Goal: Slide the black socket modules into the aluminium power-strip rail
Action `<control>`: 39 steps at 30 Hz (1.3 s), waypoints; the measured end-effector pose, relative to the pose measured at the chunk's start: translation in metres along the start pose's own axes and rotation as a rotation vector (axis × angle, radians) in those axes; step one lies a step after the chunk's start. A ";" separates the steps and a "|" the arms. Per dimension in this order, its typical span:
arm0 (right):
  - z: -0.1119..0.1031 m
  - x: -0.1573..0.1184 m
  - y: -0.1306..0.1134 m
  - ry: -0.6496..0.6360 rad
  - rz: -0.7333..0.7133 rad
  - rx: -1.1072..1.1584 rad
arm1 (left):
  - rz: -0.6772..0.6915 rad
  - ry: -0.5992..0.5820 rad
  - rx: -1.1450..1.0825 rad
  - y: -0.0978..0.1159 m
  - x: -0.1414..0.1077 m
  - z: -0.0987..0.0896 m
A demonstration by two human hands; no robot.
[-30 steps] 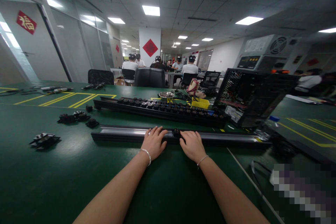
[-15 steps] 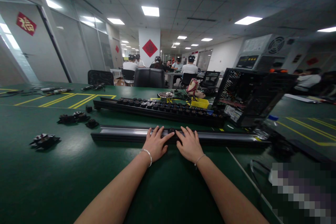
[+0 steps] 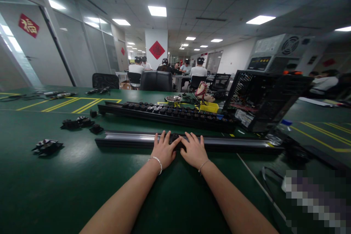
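A long black channel-shaped rail [image 3: 233, 142] with a shiny metal inside lies crosswise on the green table. My left hand [image 3: 163, 151] rests on its middle, fingers spread and pointing away from me. Just right of it, my right hand [image 3: 194, 151] lies on the rail too, its fingers also apart. The two index fingertips meet at a small black part [image 3: 173, 138] seated in the channel; the fingers partly cover it. Behind lies a second black rail [image 3: 109, 108], filled with several small black and silver pieces.
Several loose black parts [image 3: 47, 147] lie at the left. At the right stands an open computer case [image 3: 271, 95] with a power supply [image 3: 276, 53] on top. A metal bowl [image 3: 173, 99] and a yellow tray [image 3: 209, 107] stand behind the rails. People sit farther back.
My right hand has shifted slightly left, closer to my left hand. The small black part now shows a little farther left along the rail, between the fingertips.
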State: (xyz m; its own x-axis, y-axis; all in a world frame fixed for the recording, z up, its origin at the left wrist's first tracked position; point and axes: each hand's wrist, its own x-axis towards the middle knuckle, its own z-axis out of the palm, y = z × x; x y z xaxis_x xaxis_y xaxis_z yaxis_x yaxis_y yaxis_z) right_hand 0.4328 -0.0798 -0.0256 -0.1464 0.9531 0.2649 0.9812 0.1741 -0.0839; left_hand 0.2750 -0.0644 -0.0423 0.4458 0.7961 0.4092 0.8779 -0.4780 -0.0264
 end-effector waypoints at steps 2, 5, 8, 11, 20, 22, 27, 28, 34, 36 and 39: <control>0.001 0.000 0.001 0.005 0.000 0.003 | -0.005 -0.001 0.013 0.004 0.000 0.000; 0.003 -0.001 0.001 0.027 -0.005 -0.001 | -0.004 -0.006 0.030 0.009 0.000 0.000; 0.005 -0.002 0.002 0.057 -0.010 0.000 | -0.002 -0.013 0.041 0.011 0.000 -0.002; 0.006 -0.002 0.004 0.069 -0.015 0.004 | 0.004 -0.012 0.050 0.011 0.000 -0.003; 0.012 -0.002 0.008 0.136 -0.058 0.009 | -0.014 -0.009 0.086 0.011 0.000 -0.004; 0.013 -0.002 0.009 0.145 -0.064 0.005 | -0.031 -0.004 0.094 0.012 -0.001 -0.005; 0.013 -0.002 0.009 0.140 -0.065 -0.006 | -0.092 -0.004 0.099 0.013 -0.002 -0.007; 0.013 -0.002 0.009 0.136 -0.065 -0.008 | -0.099 -0.006 0.097 0.013 -0.002 -0.008; 0.012 -0.002 0.008 0.126 -0.064 -0.008 | -0.100 -0.005 0.080 0.011 -0.002 -0.008; 0.011 -0.003 0.008 0.131 -0.065 -0.006 | -0.101 0.000 0.080 0.011 -0.002 -0.008; 0.011 -0.003 0.008 0.135 -0.067 -0.002 | -0.112 0.019 0.082 0.010 -0.003 -0.008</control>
State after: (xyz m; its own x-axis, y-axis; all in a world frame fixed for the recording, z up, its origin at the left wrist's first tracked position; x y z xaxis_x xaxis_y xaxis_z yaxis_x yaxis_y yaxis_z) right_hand 0.4397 -0.0787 -0.0378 -0.1933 0.8974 0.3966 0.9701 0.2354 -0.0598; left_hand 0.2814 -0.0744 -0.0365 0.3420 0.8353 0.4305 0.9335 -0.3545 -0.0538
